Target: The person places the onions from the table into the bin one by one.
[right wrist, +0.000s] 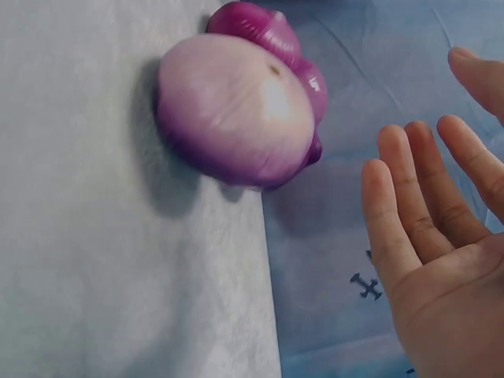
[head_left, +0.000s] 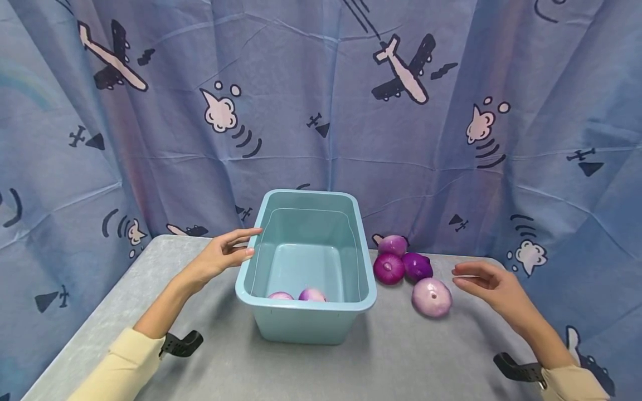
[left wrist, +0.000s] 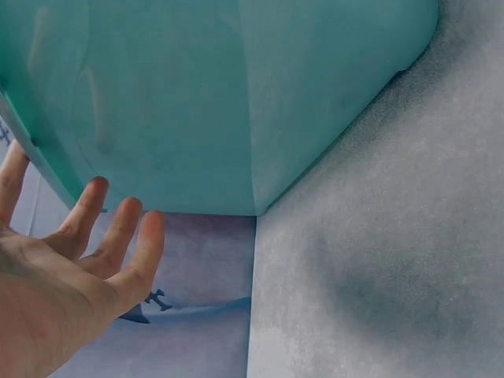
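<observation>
A light blue plastic bin (head_left: 306, 322) stands on the table. Two purple onions, one at the left (head_left: 281, 296) and one at the right (head_left: 312, 294), show inside it behind the near rim. My left hand (head_left: 220, 257) is at the bin's left rim, fingertips touching or very close to it, fingers loosely extended. On the right, my right hand (head_left: 489, 284) hovers beside a pale purple onion (head_left: 432, 298), holding nothing. Its fingers are spread and slightly bent in the right wrist view. Behind the pale onion are darker onions (head_left: 389, 269) clustered together.
A grey table (head_left: 210, 367) carries the bin and the loose onions. A blue curtain (head_left: 291, 128) printed with airplanes hangs right behind the table's far edge. Black bands (head_left: 183, 344) are strapped on both wrists over cream sleeves.
</observation>
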`<state>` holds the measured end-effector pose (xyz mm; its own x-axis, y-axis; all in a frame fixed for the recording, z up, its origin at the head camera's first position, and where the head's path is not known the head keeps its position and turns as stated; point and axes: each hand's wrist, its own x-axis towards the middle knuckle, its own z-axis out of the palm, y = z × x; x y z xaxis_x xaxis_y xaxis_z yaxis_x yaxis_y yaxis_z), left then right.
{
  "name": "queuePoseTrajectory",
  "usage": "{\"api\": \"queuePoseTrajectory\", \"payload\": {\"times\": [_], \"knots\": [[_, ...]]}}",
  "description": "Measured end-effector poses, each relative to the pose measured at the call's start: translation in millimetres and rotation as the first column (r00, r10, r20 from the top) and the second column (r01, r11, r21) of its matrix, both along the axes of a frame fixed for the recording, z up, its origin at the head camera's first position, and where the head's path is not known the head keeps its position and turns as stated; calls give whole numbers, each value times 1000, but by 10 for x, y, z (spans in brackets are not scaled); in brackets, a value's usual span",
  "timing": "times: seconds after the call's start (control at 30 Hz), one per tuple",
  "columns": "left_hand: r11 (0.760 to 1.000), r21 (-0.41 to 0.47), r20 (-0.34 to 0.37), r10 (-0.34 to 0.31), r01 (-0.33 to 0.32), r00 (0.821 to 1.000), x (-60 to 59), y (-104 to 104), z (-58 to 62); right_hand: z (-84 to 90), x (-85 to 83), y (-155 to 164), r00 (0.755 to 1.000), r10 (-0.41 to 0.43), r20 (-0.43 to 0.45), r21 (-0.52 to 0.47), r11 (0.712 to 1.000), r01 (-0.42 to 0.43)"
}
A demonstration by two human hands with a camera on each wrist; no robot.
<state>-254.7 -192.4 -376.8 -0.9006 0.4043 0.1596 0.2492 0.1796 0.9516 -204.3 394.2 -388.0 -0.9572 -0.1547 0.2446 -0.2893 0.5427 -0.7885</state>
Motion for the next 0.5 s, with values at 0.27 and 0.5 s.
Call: {"api": "queuePoseTrajectory", "payload": {"times": [0.27,0.5], "knots": [[1000,-1,1,2,-2,1000,3,3,8,-115,29,82,995,-71,66,53,996,68],[1000,-4,2,6,-6,1000,6,-3,4,-295,4,142,996,-66,57,23,998,65]]}}
